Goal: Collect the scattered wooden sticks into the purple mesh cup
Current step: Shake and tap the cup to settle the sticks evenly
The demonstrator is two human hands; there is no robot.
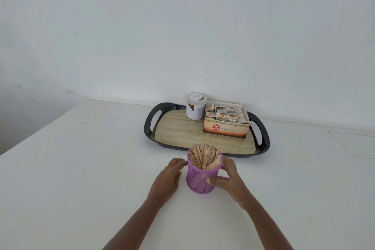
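A purple cylindrical mesh cup [199, 178] stands upright on the white tabletop [81, 168], its long axis vertical and its open mouth facing up, near the middle and just in front of the near rim of a black oval tray with a wood-grain floor [178, 130]. It is packed with flat pale wooden sticks [204, 157], which stand on end and lean slightly, their rounded tips at about the level of the rim; more of them show through the fine mesh wall. The left hand [167, 178] cups the left wall, its fingers [179, 162] curved against it near the rim. The right hand [230, 178] wraps the right side, thumb pressed on the front and fingers round the back. On the tray, by the tabletop's far edge, an open cardboard box [225, 129] reads "Ginger Tea" beside a red round badge reading "FRESH" and "HONEST". Just left of it stands a white round tub [194, 110], its label too small to read.
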